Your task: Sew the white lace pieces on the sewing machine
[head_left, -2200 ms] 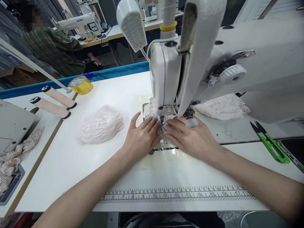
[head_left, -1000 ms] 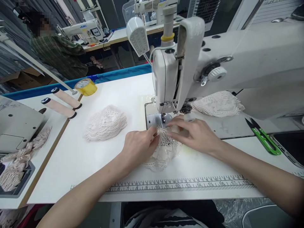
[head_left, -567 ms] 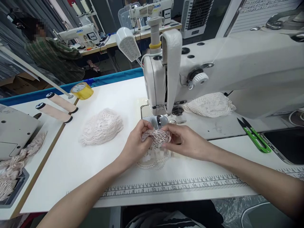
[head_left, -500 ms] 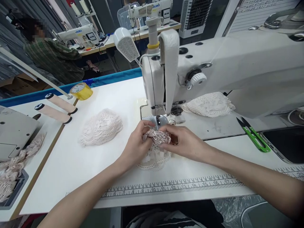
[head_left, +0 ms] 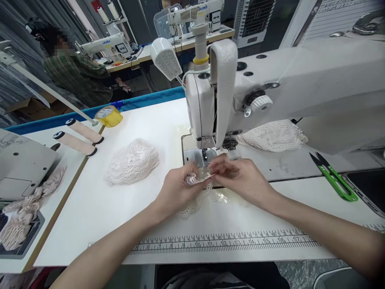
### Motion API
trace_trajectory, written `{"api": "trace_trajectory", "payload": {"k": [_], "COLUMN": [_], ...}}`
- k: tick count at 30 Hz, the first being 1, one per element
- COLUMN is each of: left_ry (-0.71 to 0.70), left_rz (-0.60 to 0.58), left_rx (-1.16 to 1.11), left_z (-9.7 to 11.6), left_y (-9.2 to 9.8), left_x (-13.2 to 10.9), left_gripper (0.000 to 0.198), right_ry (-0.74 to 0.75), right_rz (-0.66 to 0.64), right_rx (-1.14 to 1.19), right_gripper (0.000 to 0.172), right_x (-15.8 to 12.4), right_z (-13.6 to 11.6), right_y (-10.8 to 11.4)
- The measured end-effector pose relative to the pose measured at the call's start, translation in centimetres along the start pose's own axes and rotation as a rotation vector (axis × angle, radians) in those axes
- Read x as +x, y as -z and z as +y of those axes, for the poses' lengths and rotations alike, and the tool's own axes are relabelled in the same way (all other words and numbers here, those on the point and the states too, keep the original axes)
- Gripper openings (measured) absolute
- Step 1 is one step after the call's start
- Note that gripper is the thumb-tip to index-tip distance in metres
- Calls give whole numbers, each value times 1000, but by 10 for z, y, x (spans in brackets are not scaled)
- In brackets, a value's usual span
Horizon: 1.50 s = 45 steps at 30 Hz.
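a sewing workshop is stretching out behind, with other machines on far benches and a person in a striped shirt [head_left: 75, 72] sitting at one. up front, a white worktop [head_left: 90, 216] is carrying a large white industrial sewing machine [head_left: 300, 80], whose head is standing over the middle and whose arm is running off to the right edge. a measuring strip [head_left: 225, 243] is lying along the near edge.

a stack of lace pieces [head_left: 132, 161] is sitting left of the middle, and a second stack [head_left: 273, 136] is lying under the machine's arm towards the far right. a yellow tape roll [head_left: 108, 115] is resting at the far left corner, and green thread snips [head_left: 333, 176] are lying near the right edge.

the left hand [head_left: 177, 190] and the right hand [head_left: 243, 180] are meeting just in front of the presser foot [head_left: 206, 154]. both are pinching one lace piece [head_left: 195, 179]. the left thumb and fingers are closing round its bunched part. the right thumb and forefinger are nipping a thin edge. the rest of the piece is trailing onto the worktop towards the near edge.

judging by the open weave, a light pinch close to the edge is suiting it best, since hard pulling is likely to stretch the scallops. holding the two grips near each other seems wise, and so does leaving the loose part flat on the worktop, clear of the foot.
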State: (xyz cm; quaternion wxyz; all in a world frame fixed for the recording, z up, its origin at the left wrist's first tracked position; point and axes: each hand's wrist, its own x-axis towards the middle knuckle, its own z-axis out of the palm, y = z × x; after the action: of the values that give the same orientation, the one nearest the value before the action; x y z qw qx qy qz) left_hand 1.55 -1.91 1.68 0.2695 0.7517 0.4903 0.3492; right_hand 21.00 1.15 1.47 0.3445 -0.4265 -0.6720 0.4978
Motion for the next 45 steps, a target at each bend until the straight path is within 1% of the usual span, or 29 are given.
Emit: {"api": "trace_trajectory", "payload": {"k": [3,4,5,6,9,11,19,24,30,35,42,45], "left_ry": [-324,-404,-453,-472,-456,-430,-365,-309,-238,-241,-255,-235], "left_rz": [112,138,154,161,156,153,126,95,67,67,74,78], "left_rx": [254,312,344,358,352,331,223,166,89,72,75,112], "left_z": [-10,-12,-14,-15,-15,-14,-12,-8,-6,-3,-1,0], "left_y": [-3,-4,-4,-3,-2,-2,-3,-2,-2,-1,-2,-1], "left_x": [-1,-1,-1,-1,0,0,0,-1,-3,-3,-4,-5], "left_gripper": [23,22,22,21,21,21,23,23,23,29,30,23], "right_ry": [51,93,148,218,433,530,668,757,764,782,787,793], "right_rz": [13,14,15,18,6,-1,16,0,-6,17,38,59], "right_rx": [62,65,42,-8,-211,-283,-402,-446,-427,-478,-530,-543], "right_gripper": [8,8,9,11,16,18,23,23,19,16,14,13], "right_x": [-4,-5,-6,-7,-8,-7,-7,-7,-7,-7,-8,-9], "right_z": [0,1,1,2,4,5,9,9,7,7,8,8], "right_y": [-1,0,0,0,1,2,3,6,6,5,6,7]}}
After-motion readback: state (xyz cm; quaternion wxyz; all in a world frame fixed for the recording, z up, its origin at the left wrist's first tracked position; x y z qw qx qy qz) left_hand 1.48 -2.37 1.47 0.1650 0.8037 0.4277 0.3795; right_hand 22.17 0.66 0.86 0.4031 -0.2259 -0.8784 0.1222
